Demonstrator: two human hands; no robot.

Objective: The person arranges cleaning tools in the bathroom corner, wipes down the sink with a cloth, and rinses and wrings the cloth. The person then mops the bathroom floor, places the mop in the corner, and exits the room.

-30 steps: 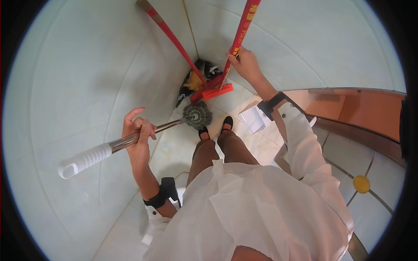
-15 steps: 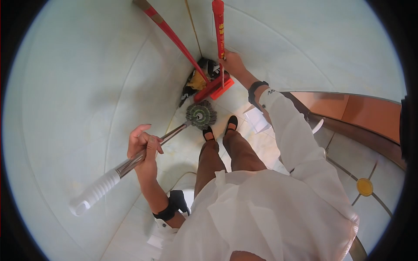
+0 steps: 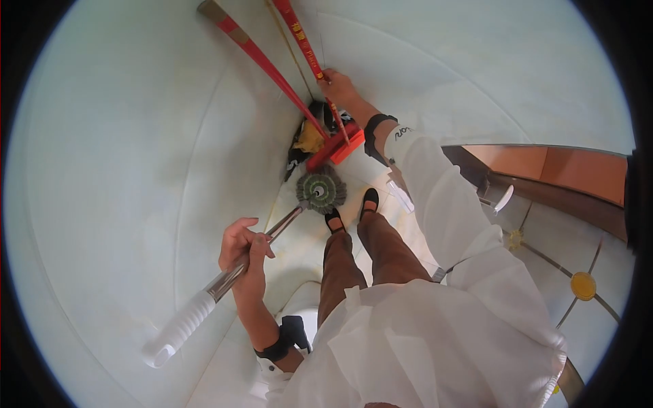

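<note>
My left hand (image 3: pixel 246 253) is closed round the metal pole of a mop (image 3: pixel 223 282). Its white ribbed grip (image 3: pixel 180 326) points down and left, and its grey-green round mop head (image 3: pixel 321 190) is by my feet. My right hand (image 3: pixel 339 90) grips a long red handle with yellow printing (image 3: pixel 304 42), tilted to the left. That handle runs down to the red and orange plastic heads (image 3: pixel 335 149) in the corner; I cannot tell whether they are broom or dustpan. A second red handle (image 3: pixel 262 64) with a tan end leans left beside it.
Behind the red heads lies a black bag (image 3: pixel 296 146) with yellow cloth-like material. Pale tiled walls (image 3: pixel 122 170) meet at the corner. My black shoes (image 3: pixel 369 200) stand near the mop head. An orange-brown panel (image 3: pixel 530 165) and yellow-dotted tiles (image 3: pixel 583 286) are at right.
The printed red handle, in my right hand, has swung left at its top towards the other red handle. The mop and my left hand appear slightly lower and further right.
</note>
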